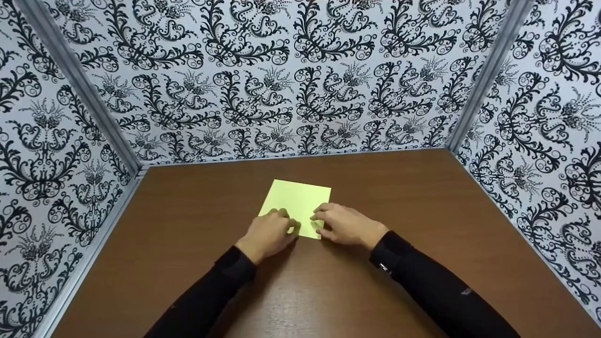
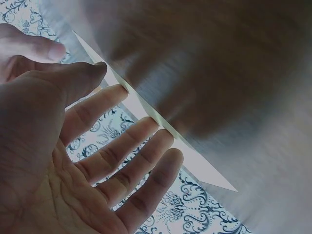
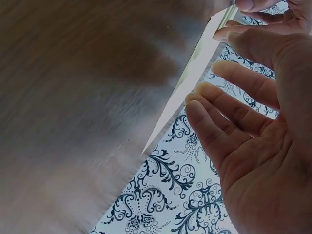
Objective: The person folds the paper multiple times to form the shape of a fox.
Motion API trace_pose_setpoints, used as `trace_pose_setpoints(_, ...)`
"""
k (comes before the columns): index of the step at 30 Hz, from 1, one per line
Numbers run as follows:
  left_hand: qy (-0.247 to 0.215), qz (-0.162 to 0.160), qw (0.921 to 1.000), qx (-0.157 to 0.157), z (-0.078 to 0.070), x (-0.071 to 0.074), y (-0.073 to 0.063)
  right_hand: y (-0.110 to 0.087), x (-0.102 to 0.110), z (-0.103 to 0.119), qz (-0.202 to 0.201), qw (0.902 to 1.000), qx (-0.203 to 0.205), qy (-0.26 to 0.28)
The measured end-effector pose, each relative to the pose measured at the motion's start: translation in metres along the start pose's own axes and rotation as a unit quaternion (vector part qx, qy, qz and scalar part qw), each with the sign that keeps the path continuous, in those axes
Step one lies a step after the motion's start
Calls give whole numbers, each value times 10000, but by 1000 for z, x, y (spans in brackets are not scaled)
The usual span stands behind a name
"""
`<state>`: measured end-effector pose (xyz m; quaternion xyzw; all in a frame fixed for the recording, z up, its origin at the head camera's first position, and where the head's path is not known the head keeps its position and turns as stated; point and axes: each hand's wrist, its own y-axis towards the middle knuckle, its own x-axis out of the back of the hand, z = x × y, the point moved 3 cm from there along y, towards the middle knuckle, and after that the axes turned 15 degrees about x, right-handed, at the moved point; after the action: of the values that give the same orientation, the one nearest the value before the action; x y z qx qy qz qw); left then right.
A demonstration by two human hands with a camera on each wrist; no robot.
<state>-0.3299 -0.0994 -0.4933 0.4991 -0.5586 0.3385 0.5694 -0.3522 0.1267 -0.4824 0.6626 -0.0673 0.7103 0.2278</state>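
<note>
Paper [image 1: 296, 199] on brown table [image 1: 399, 188], two hands at its near end

Pale marks [image 1: 467, 291] on the black right sleeve [image 1: 439, 286] are too small to read. Both forearms reach forward, angling inward. The left hand [image 1: 270, 234] is at the yellow sheet's near left, the right hand [image 1: 351, 225] along its right edge; fingers spread and loosely extended, tips meeting the paper.

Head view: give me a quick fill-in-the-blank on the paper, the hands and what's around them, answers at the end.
The paper on the tabletop is coloured ____.
The left hand is at the paper's near left corner, while the ____ hand is at its right edge.
The sleeves on both arms are ____.
The patterned wall shows black scrollwork on a ____ background.
Missing words: yellow; right; black; white.
</note>
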Motion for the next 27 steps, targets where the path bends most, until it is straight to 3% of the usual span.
trace_pose_setpoints(14,-83,-132,9997,-162,-15,2,-13,-5,-5,0,111,9995,304,-23)
trace_pose_setpoints(21,-157,-144,9996,-209,-10,3,-13,-8,-5,3,110,9992,377,40)
trace_pose_setpoints(27,-447,-163,9989,-3,1,2,-4,-11,-5,6,44,9990,432,137)
